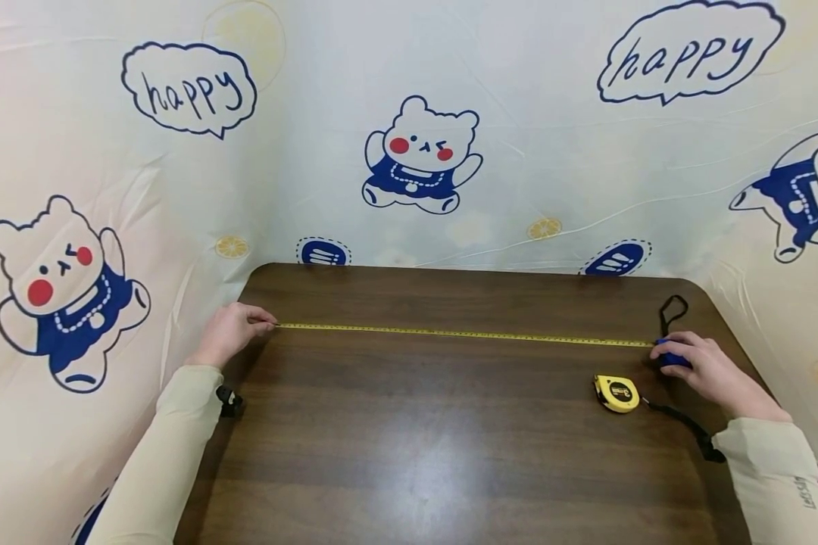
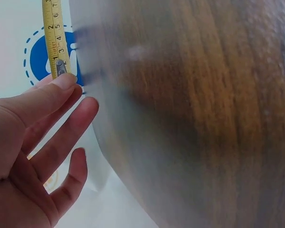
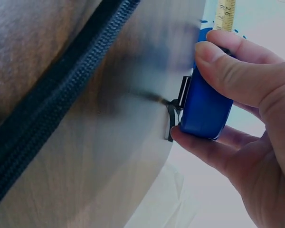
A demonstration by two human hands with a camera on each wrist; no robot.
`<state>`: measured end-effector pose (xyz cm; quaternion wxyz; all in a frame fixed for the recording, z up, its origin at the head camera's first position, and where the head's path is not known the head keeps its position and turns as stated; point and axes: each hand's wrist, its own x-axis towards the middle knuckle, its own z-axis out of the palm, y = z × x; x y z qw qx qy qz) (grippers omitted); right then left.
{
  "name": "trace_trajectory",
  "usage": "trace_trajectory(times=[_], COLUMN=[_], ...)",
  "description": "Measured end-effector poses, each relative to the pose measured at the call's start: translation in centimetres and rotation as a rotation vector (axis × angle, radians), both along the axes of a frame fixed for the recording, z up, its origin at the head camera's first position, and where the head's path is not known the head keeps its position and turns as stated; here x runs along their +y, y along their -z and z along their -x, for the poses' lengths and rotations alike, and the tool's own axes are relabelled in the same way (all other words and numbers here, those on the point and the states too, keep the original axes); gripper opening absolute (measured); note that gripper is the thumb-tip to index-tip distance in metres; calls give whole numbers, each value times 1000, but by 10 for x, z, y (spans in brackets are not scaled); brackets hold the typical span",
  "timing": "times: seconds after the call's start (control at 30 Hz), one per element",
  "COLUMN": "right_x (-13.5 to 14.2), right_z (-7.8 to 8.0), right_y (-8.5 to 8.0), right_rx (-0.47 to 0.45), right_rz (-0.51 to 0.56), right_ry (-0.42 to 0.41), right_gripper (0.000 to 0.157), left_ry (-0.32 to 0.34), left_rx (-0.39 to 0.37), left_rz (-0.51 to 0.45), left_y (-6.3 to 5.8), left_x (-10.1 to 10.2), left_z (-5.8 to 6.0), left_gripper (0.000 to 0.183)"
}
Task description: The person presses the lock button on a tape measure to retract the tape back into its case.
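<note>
A yellow tape blade stretches nearly straight across the brown table, from one hand to the other. At its left end my left hand pinches the metal-hooked tip between thumb and fingers; the hook shows just above the thumb in the left wrist view. My right hand grips the blue tape measure case, thumb on one side and fingers on the other. A black wrist loop hangs off the case and lies on the tabletop behind it. Around the case's mouth, the blade comes out near the right fingertips.
A second tape measure, yellow and black, lies on the table just left of my right wrist, its black strap trailing toward the sleeve. The wooden table has rounded far corners. Printed cloth with bear drawings hangs around three sides.
</note>
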<state>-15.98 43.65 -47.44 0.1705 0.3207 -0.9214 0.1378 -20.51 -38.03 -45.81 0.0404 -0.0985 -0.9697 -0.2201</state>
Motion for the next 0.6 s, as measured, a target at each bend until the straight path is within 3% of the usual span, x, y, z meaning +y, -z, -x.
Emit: trace_trajectory(times=[0.2,0.43,0.6], right_x=[3,-6,-6], right_z=[-3,-6,-5], right_y=[-1,-12,-11], right_rx=[21,-153,-113], right_rz=[5,-36,-34], right_ry=[0,119,87], right_gripper=[29,45,41], left_ry=[15,25,6], left_rx=[0,-10,-20], left_rz=[-2,-20,-4], left_y=[4,1,2], left_x=[3,-2,-4], left_z=[4,0,2], left_gripper=[5,5,6])
